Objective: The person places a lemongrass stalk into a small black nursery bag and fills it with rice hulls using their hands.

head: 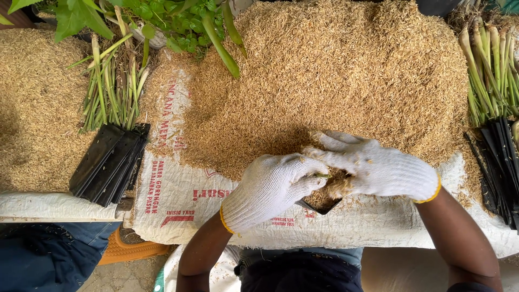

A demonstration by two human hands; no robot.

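Both my hands wear white knit gloves with yellow cuffs. My left hand (267, 189) grips a small black plastic bag (320, 205) filled with rice husk and pinches a thin green stem (323, 175) standing in it. My right hand (373, 167) is cupped over the bag's top, pressing husk in, with loose husk stuck to its fingers. The bag sits at the near edge of a big heap of tan rice husk (335, 75), and most of it is hidden under my hands.
The husk lies on a printed white woven sack (173, 200). Bundles of green cuttings (111, 86) and stacks of flat black bags (108, 162) lie left, more cuttings (489, 65) and black bags (500, 167) right. A second husk pile (32, 103) is far left. Leafy plants (162, 21) stand behind.
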